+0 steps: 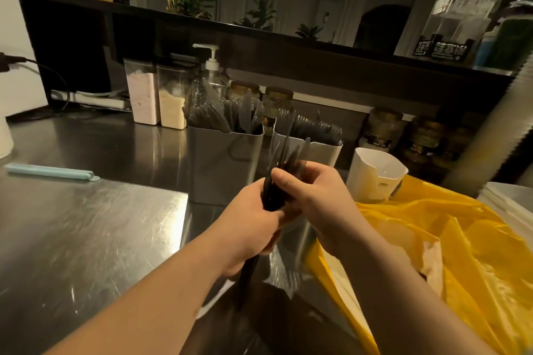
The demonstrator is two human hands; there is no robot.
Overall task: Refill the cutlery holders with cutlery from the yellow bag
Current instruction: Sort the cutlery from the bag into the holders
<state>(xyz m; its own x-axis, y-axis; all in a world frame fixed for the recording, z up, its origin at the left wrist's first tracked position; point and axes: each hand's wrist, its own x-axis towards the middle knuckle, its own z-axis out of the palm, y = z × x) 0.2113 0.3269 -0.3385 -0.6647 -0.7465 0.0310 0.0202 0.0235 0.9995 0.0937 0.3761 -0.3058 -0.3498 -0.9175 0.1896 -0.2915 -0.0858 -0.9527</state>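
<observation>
From the head view, both hands meet over the steel counter (86, 225), closed round one bundle of dark plastic cutlery (272, 196). The left hand (251, 219) wraps the lower handles, and some stick out below its palm. The right hand (314, 202) curls its fingers round the bundle higher up. The serrated tips, which look like knives, fan out above the fingers in front of the gap between the two grey holders. The left holder (225, 164) and right holder (323, 150) stand side by side just behind the hands, both well stocked with upright cutlery. The yellow bag (432, 239) lies open on the counter at the right, beside the right forearm.

The pieces are probably light, stiff and smooth, so a loose bundle may splay or slip. A firm grip round the middle of the handles, with the ends squared up, should keep them together for dropping handle-first into a holder.
</observation>
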